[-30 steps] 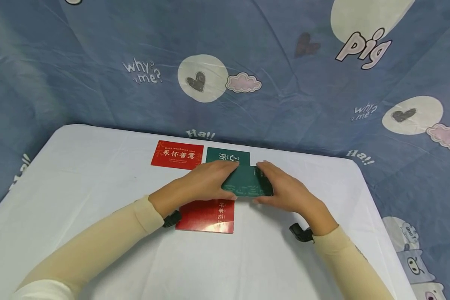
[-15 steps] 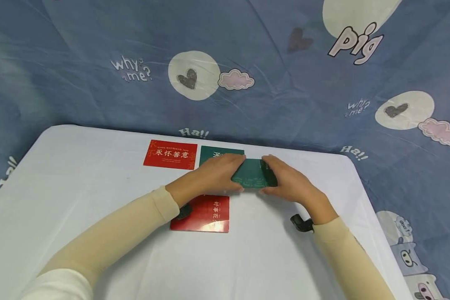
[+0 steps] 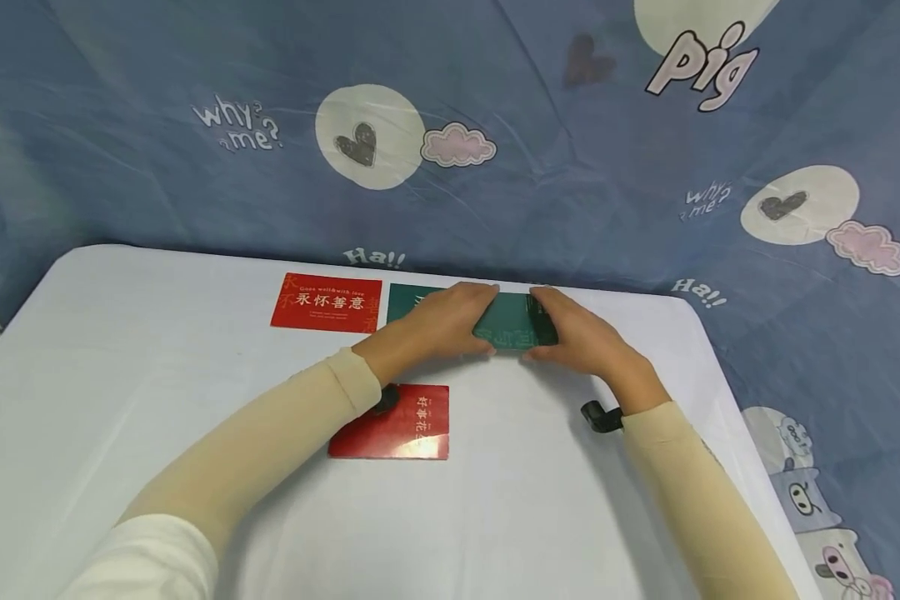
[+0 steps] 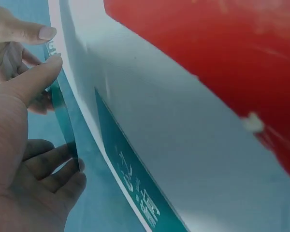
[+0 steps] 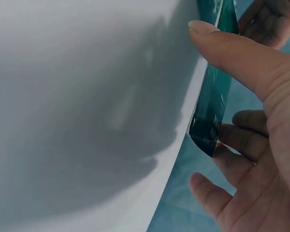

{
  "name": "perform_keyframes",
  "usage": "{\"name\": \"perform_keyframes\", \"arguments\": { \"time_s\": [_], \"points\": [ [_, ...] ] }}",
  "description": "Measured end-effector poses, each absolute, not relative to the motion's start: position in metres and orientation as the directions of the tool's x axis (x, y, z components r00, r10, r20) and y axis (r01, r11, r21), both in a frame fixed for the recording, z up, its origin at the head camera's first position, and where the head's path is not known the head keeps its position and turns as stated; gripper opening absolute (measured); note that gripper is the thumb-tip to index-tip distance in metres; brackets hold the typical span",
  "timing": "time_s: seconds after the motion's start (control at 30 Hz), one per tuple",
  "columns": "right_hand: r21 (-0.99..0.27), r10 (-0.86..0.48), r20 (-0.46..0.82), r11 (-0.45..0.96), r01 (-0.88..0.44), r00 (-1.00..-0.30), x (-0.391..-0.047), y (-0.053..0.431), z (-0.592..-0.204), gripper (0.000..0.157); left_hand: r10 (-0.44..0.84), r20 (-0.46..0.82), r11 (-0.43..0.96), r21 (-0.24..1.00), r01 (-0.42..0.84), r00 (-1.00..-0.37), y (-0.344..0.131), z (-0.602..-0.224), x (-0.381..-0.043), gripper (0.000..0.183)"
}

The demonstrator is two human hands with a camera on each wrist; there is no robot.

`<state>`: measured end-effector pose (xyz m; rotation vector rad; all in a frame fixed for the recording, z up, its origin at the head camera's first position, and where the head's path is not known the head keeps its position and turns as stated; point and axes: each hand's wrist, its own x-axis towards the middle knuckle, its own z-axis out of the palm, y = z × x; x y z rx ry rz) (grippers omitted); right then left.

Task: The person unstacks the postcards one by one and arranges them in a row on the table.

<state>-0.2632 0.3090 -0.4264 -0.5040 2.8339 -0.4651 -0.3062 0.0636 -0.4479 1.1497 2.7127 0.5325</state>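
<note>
Two bare hands hold one raised green card [image 3: 506,321] over the white counter [image 3: 195,350], close to its 12 o'clock edge. At the card's 9 o'clock end, the left hand [image 3: 446,325] has its grip pinching it, thumb on the near edge and fingers on the far one. At 3 o'clock the right hand [image 3: 581,333] pinches the other end the same way, beside a dark band on the card. Just to 9 o'clock of the left hand lies a second green card [image 3: 403,300], partly covered by that hand. Farther along at 9 o'clock, just beside it, a red card [image 3: 327,302] lies flat with a row of white characters. Towards 8 o'clock from the raised card lies another red card [image 3: 393,432], glossy, with a column of white characters near its 3 o'clock edge; the left sleeve [image 3: 262,442] and a black wrist device [image 3: 387,400] cover part of it. Beyond the counter at 12 o'clock hangs a blue cloth [image 3: 540,217] printed with hearts, clouds and the word "pig".
</note>
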Motion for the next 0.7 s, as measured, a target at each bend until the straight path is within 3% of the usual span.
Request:
{"name": "perform_keyframes", "arguments": {
  "time_s": [0.7],
  "points": [
    [-0.322, -0.308, -0.263, 0.921, -0.218, -0.914, -0.296, 0.317, -0.429, 0.093, 0.691, -0.046, 0.672, 0.409, 0.617, -0.722, 0.092, -0.461, -0.333, 0.096]
  ]
}}
